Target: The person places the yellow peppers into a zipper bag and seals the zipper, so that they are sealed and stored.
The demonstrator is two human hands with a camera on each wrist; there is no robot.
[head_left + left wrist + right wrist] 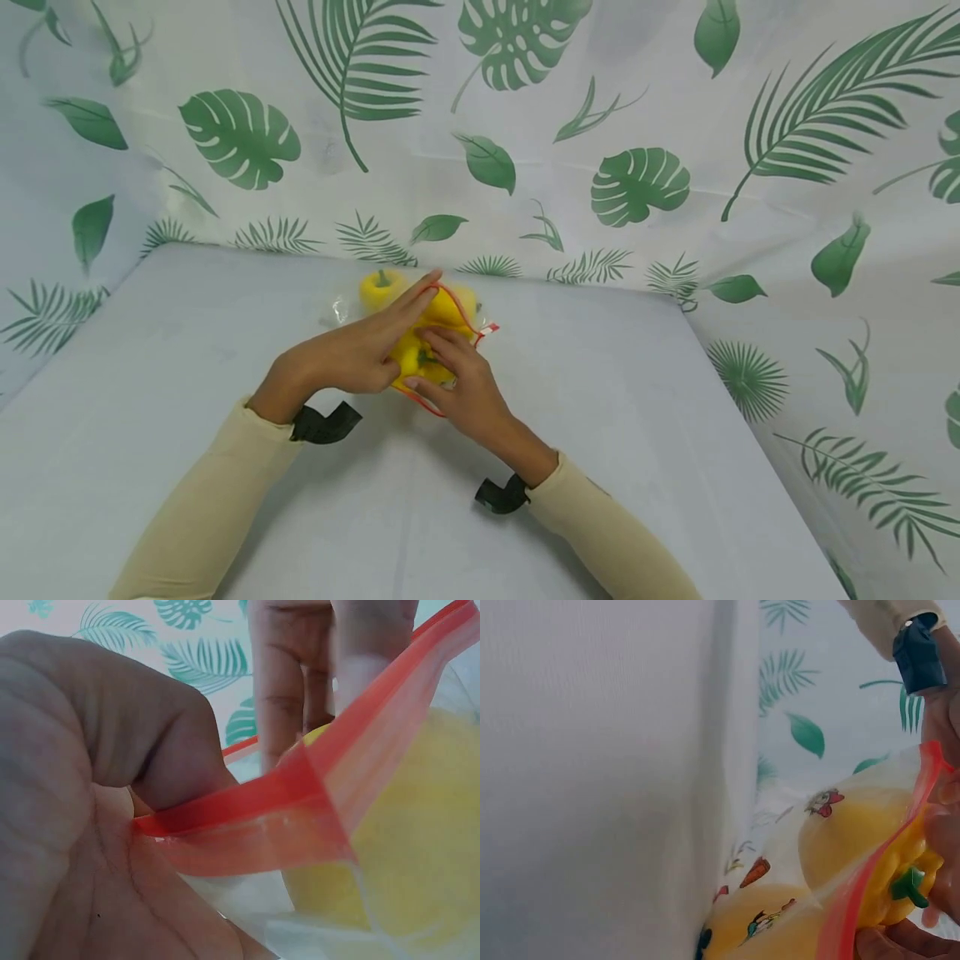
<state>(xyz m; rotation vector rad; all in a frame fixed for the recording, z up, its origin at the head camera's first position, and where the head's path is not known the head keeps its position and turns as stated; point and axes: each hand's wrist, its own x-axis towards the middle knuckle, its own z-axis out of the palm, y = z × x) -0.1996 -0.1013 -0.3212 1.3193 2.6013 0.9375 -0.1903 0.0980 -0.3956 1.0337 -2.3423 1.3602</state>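
Note:
A clear zip bag (840,889) with a red zip edge and small cartoon prints holds several yellow toy-like pieces, among them a rounded yellow one (420,825). My left hand (360,350) grips the bag's red edge, the bent thumb (172,742) pressing it against the hand. At the bag's open mouth, a yellow bell pepper (892,896) with a green stem sits between the fingers and thumb of my right hand (468,387). Part of the pepper is hidden behind the fingers. A red-and-white zip end (489,331) sticks out on the right.
Another yellow pepper with a green stem (382,287) lies behind my left hand; whether it is inside the bag I cannot tell. Crinkled clear plastic (337,310) shows beside it. The white table (600,375) meets a leaf-print curtain (540,200) at its back edge.

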